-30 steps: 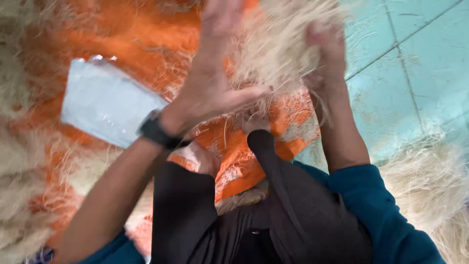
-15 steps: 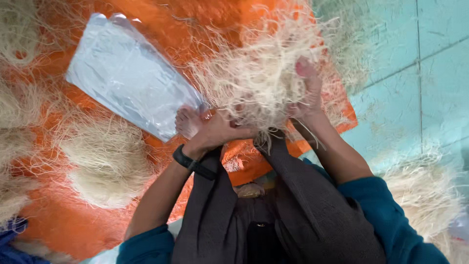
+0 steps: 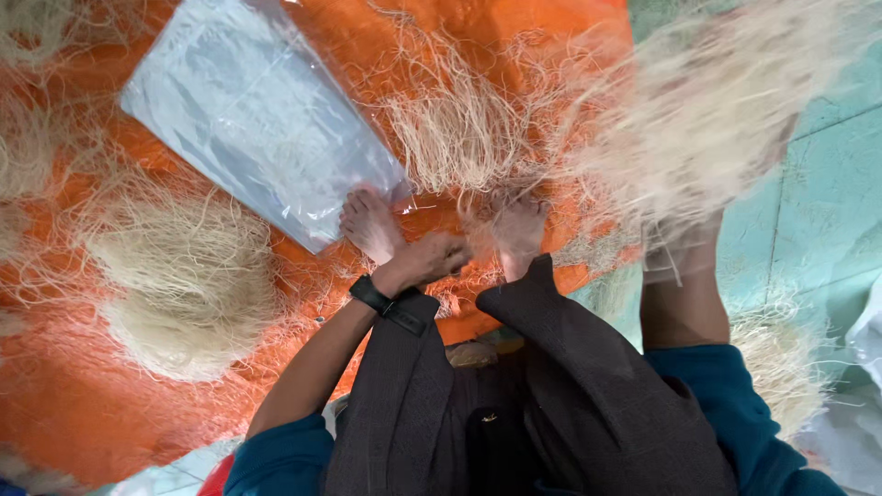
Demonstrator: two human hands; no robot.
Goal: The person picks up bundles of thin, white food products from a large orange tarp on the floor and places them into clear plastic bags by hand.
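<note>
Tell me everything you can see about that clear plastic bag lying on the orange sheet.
The clear plastic bag is a flat, glossy, see-through rectangle, greyish-white with glare and soft creases. It lies tilted diagonally on the orange sheet, its upper end cut off by the picture's top edge. Loose pale fibres lie along its right side, and a bare foot rests at its lower corner. Neither hand touches it. Whether anything is inside cannot be told.
</note>
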